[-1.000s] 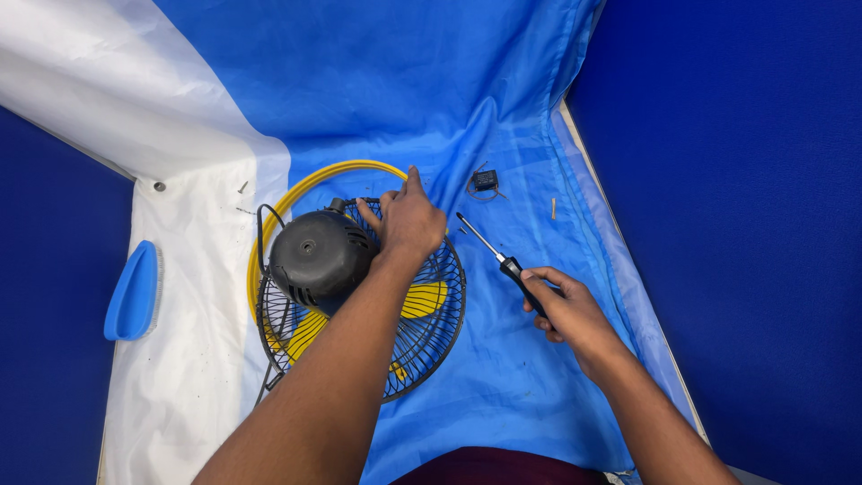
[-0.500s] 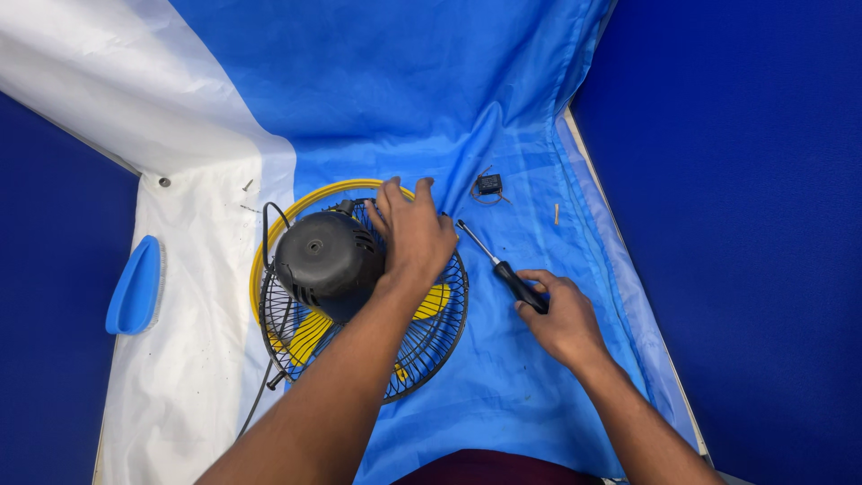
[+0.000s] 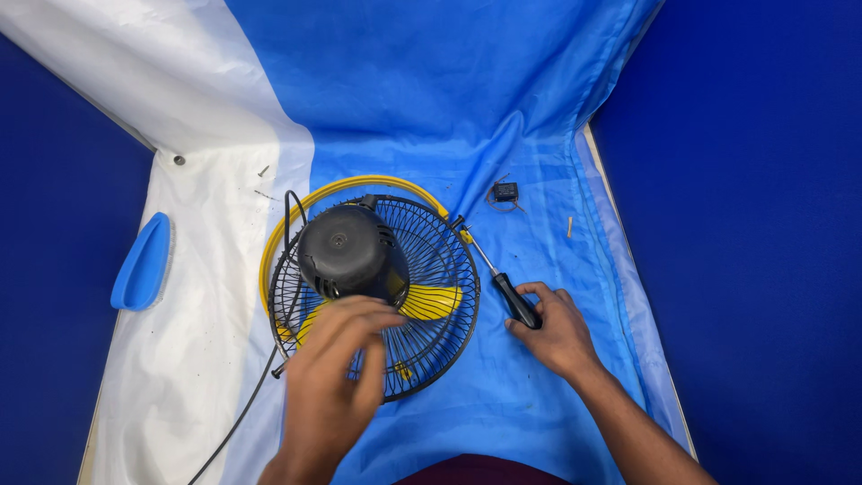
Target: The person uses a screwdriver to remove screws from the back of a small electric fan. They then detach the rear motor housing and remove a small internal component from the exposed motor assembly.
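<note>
The fan [image 3: 373,292] lay face down on the blue-and-white sheet [image 3: 539,108], its black motor housing [image 3: 350,251] up and yellow blades [image 3: 431,304] showing through the grille. Our left hand [image 3: 337,382], blurred, hovered over the grille's near edge with fingers loose, grasping nothing. Our right hand [image 3: 552,328] gripped the screwdriver [image 3: 498,278] by its black handle, tip touching the grille rim. A small black part [image 3: 505,191] lay beyond, a blue blade [image 3: 142,263] well left.

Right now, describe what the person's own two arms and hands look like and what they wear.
Both forearms are bare, with no sleeves in view. The left hand and the right hand wear no gloves, and no rings, watch or bands show. The left hand is blurred, so fine detail there cannot be told.
</note>
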